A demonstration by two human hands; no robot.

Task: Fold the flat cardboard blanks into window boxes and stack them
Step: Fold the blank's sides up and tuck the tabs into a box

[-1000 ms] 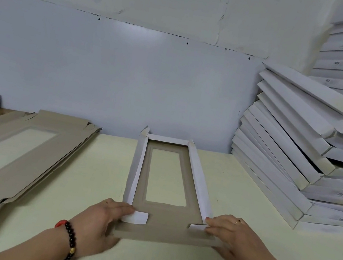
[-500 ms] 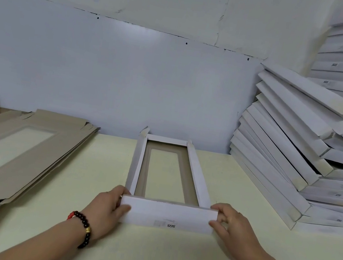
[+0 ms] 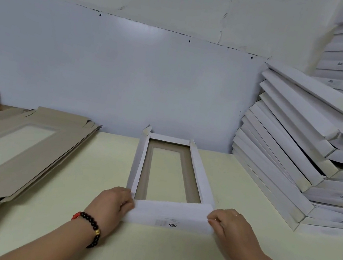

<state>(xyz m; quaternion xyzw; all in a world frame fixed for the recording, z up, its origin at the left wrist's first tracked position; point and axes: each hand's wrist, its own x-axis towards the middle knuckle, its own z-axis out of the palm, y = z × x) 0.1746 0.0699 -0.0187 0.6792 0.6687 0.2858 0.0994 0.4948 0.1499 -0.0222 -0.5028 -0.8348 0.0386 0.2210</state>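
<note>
Hands (image 3: 114, 205) (image 3: 227, 231) grip box flap (image 3: 169, 216) between flat blanks (image 3: 12, 149) and stacked boxes (image 3: 292, 153).

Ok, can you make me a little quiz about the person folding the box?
1. True or false: both hands, left hand and right hand, grip the near end flap of the window box.
2. Where is the pile of flat blanks? A) left of the box B) right of it C) under it
3. Fill in: the wrist with the bead bracelet is the ___ one.

Key: 1 true; 2 A; 3 left. The finished boxes lean at the right.
</note>
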